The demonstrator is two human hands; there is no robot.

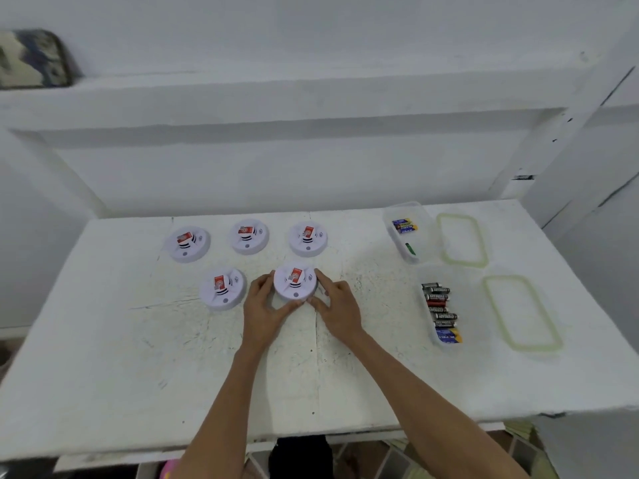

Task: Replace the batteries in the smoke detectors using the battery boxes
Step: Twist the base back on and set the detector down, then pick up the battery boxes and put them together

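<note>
L hand (264, 302), R hand (337, 304) grip detector (295, 283) mid table (138, 357).

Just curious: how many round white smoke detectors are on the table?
5 round white plastic smoke detectors: back row left, middle, right; front left; front right, held by left hand and right hand. None seems hidden.

On the table (138, 357), three smoke detectors (188, 244) (249, 236) (307, 238) form a row at 11 o'clock, two more (223, 289) (295, 283) before them, battery boxes (420, 216) (436, 275) at 2 o'clock, lids (461, 240) (522, 312) at their 3.
</note>
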